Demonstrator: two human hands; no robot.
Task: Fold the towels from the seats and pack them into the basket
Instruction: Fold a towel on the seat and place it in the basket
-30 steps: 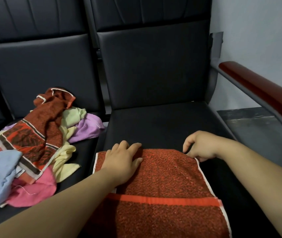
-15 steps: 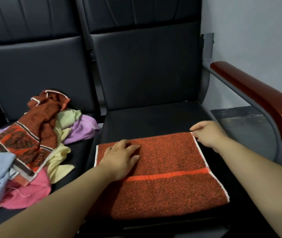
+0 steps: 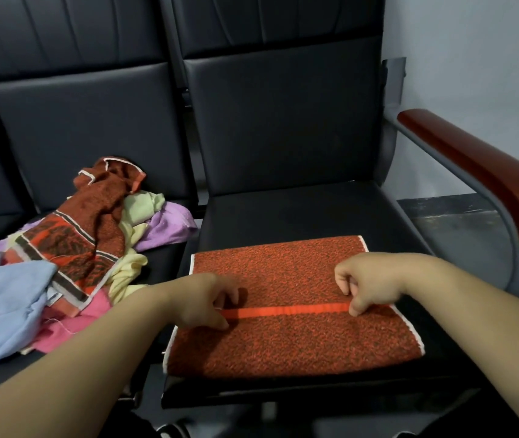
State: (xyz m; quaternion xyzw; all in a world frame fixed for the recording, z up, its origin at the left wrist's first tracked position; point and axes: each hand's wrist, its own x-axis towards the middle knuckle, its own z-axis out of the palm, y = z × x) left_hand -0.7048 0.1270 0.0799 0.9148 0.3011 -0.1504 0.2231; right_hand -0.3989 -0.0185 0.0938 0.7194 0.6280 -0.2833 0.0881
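A folded red towel point(image 3: 296, 336) with a bright orange stripe and white edging lies flat on the front of the right seat point(image 3: 299, 213). My left hand point(image 3: 207, 301) sits on its left part, fingers curled, pinching the towel at the left end of the stripe. My right hand point(image 3: 365, 286) is on its right part, fingers curled downward, thumb and fingertips pinching the stripe. A pile of unfolded towels point(image 3: 71, 248) lies on the left seat. No basket is in view.
The pile holds a patterned red towel point(image 3: 93, 229), a light blue one point(image 3: 2, 305), and pink, yellow and purple ones. A red-brown wooden armrest point(image 3: 485, 172) on a grey metal frame stands to the right, with the grey wall behind it.
The towel went from hanging over the seat's front to lying folded on it. Both hands came back from its far edge to the orange stripe and curled their fingers.
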